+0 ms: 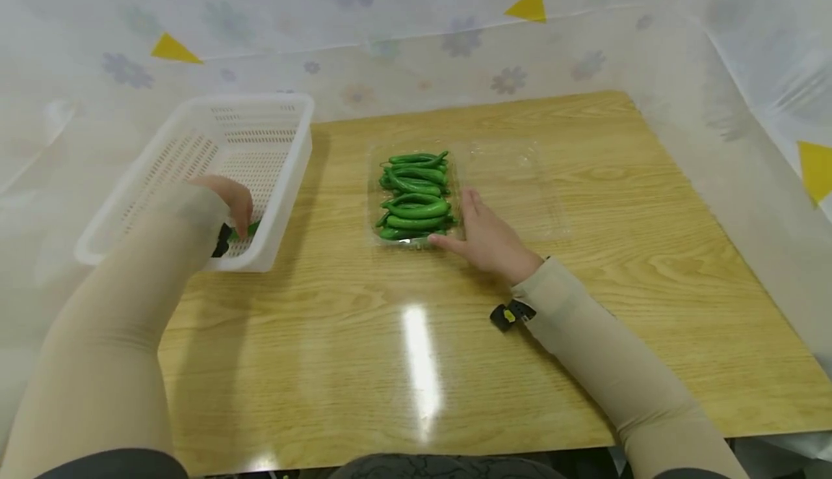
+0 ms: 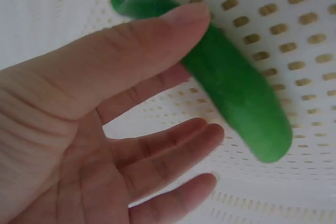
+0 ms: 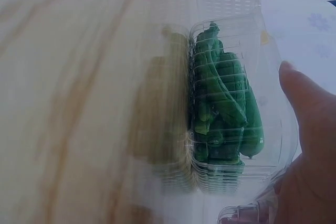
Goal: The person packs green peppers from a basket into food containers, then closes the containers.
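Inside the white basket, my left hand (image 1: 229,201) pinches a green chili pepper (image 2: 231,85) between thumb and index finger; the other fingers (image 2: 168,161) are spread beneath it. A clear plastic clamshell box (image 3: 270,119) stands on the table with several green chili peppers (image 1: 416,197) lying crosswise in its left half. My right hand (image 1: 490,240) is at the near right corner of that half, its fingers straight along the hinge side and its thumb by the front edge. Nothing is gripped firmly there.
The white perforated basket (image 1: 295,168) stands at the table's left edge. To the right of the filled half, the clear lid (image 1: 510,183) lies folded back on the wooden table (image 1: 338,363). A flower-patterned sheet (image 1: 403,53) with yellow triangles hangs behind.
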